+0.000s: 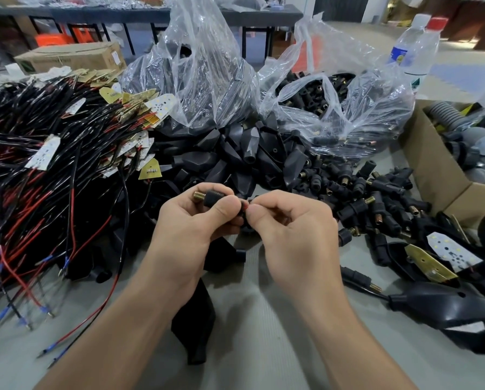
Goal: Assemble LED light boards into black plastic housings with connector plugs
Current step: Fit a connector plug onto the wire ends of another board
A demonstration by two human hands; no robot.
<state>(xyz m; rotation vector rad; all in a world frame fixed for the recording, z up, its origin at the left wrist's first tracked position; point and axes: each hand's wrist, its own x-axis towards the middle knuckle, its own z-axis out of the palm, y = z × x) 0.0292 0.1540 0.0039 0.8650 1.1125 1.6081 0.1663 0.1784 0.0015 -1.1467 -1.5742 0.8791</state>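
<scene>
We look down at a grey table (pixel 263 327) crowded with parts. The left hand (pixel 190 223) grips a black connector plug (pixel 216 199) by its barrel, thumb on top, with the brass threaded tip (pixel 198 196) poking out to the left. The right hand (pixel 294 229) is closed in a narrow pinch against the plug's rear end. A glimpse of red wire (pixel 246 208) shows between thumb and forefinger; whether it has entered the plug, we cannot tell.

A black plastic housing (pixel 196 319) lies on the table just below the wrists, partly hidden.

We judge the plug light, rigid and small enough to roll in the fingers, so the ribless black barrel is the place to hold it, leaving the thread free. The wire looks thin and limp. It would likely buckle unless pinched close to its end.

A heap of wired LED boards (pixel 47 153) lies to the left, a pile of housings (pixel 235 156) straight ahead and loose plugs (pixel 376 192) to the right. The boards look thin, and best taken by their edges.
</scene>
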